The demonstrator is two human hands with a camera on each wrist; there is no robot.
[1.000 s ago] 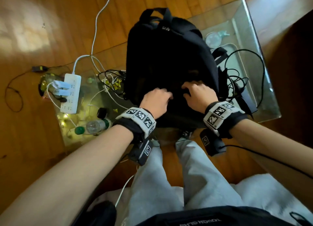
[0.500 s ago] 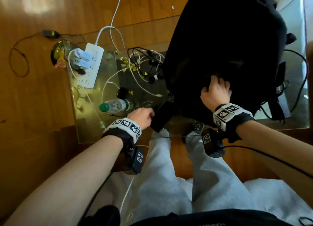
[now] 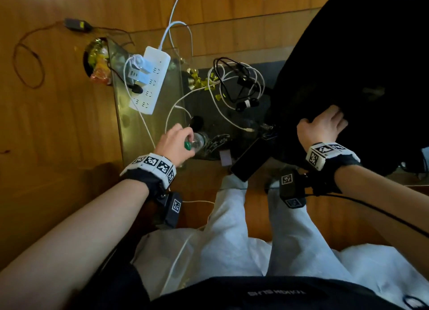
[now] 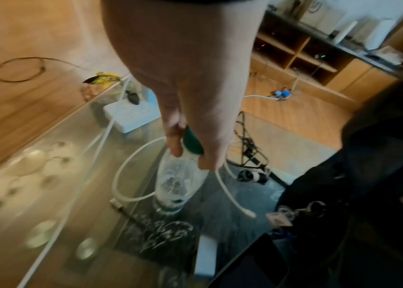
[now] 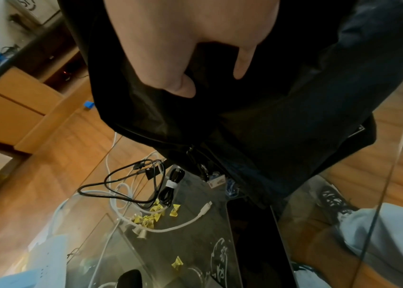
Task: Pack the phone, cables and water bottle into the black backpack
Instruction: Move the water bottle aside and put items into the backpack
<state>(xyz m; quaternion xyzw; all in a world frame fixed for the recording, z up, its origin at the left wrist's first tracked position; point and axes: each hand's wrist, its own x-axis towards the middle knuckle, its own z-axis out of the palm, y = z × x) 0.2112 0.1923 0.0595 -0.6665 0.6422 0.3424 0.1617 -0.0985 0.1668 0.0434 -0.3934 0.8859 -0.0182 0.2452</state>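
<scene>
left hand (image 3: 174, 144): my fingers are curled round the neck of the water bottle (image 3: 197, 143), right at its green cap (image 3: 187, 145). In the left wrist view the clear body hangs below my fingers, base at or just above the glass; can't tell which.
right hand (image 3: 321, 126): gripping a fold of the black backpack (image 3: 362, 61), fingers dug into the fabric, thumb apart from them in the right wrist view.
black backpack: on the right part of the glass table (image 3: 148, 133), bulk leaning away from me.
phone (image 3: 249, 161): dark slab flat on the near table edge, just left of the backpack's lower corner, between my two hands.
cables (image 3: 234, 84): black and white ones in a loose tangle on the table, left of the backpack, beyond the bottle; one white plug end (image 5: 206, 206) lies near the phone.
power strip (image 3: 151, 80): white, far left of the table, chargers plugged in.
yellow wrappers (image 5: 151, 216): scattered under the cables.
</scene>
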